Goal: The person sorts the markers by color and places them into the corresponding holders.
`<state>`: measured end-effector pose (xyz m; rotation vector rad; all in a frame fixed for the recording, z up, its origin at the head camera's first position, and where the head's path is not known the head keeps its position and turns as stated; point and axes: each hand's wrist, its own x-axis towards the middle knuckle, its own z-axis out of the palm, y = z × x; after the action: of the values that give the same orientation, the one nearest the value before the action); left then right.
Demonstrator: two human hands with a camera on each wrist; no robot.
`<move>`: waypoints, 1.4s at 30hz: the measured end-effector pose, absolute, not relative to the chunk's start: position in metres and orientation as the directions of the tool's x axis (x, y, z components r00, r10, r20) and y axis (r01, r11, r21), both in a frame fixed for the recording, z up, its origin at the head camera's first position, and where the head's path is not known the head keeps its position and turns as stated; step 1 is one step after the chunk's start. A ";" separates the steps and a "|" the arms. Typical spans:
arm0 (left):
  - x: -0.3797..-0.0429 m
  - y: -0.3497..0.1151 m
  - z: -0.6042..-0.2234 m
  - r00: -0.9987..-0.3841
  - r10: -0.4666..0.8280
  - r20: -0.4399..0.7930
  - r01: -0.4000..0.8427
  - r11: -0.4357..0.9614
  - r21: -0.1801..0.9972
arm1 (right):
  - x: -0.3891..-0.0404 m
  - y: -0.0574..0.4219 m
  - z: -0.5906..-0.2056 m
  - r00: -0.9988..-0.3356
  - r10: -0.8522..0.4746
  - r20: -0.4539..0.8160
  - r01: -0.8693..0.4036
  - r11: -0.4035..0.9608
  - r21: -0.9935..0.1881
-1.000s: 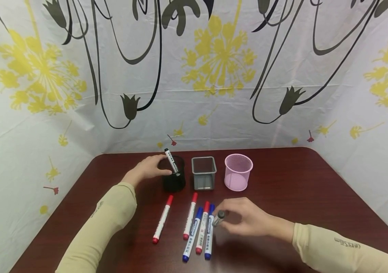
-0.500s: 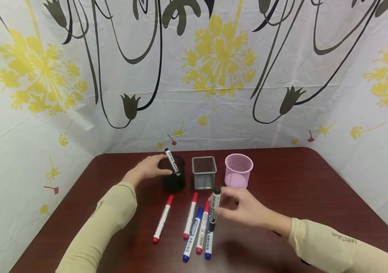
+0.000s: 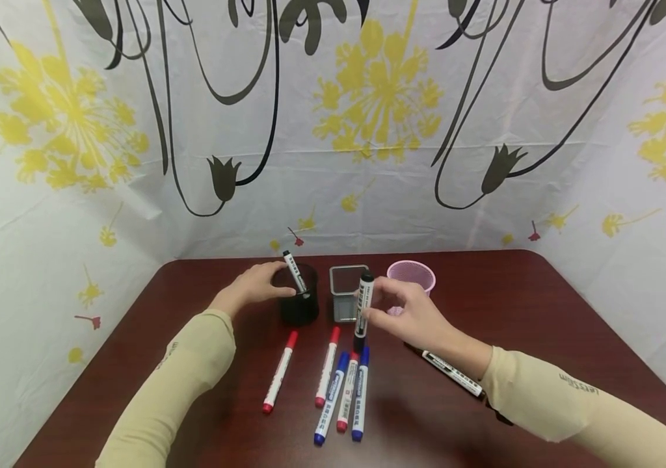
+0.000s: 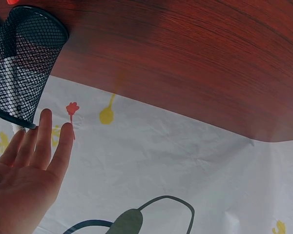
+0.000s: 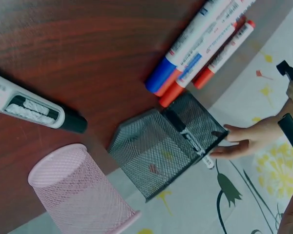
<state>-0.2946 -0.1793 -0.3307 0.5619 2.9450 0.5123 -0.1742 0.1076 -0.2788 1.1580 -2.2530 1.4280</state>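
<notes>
In the head view my right hand [image 3: 412, 315] pinches a black-capped whiteboard marker [image 3: 363, 312] near upright, in front of the grey square mesh holder [image 3: 341, 309]. My left hand [image 3: 253, 285] rests at the rim of the round black mesh cup [image 3: 299, 311], its fingers fairly straight in the left wrist view. A black marker [image 3: 294, 270] leans inside that cup. Below the held marker lie red markers [image 3: 326, 370] and blue markers [image 3: 359, 400] close together. Another red marker [image 3: 279, 374] lies apart on the left. Beneath my right forearm is a second loose black marker [image 3: 452, 372].
A pink mesh cup [image 3: 412, 272] stands right of the grey holder, partly hidden behind my right hand. All this is on a dark red wooden table [image 3: 520, 299]. A patterned white cloth [image 3: 286, 130] hangs behind and along the sides.
My right hand has lifted the black marker from beside the blue one, turned it upright and moved it toward the grey holder. The left hand stays at the black cup.
</notes>
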 end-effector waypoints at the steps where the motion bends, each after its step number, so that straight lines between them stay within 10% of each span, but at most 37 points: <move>1: -0.295 -0.179 -0.331 -0.927 0.373 -0.035 0.339 0.875 0.345 | -0.175 0.107 -0.277 -0.669 -0.487 0.561 -0.714 0.211 -0.668; 42: -0.298 -0.179 -0.329 -0.931 0.362 -0.056 0.319 0.877 0.360 | -0.261 0.056 -0.256 -0.754 -0.363 0.547 -0.653 0.324 -0.685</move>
<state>-0.2983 -0.1791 -0.3292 0.5324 2.9249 0.5290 -0.2613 0.0562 -0.2563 0.9121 -2.2997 1.4006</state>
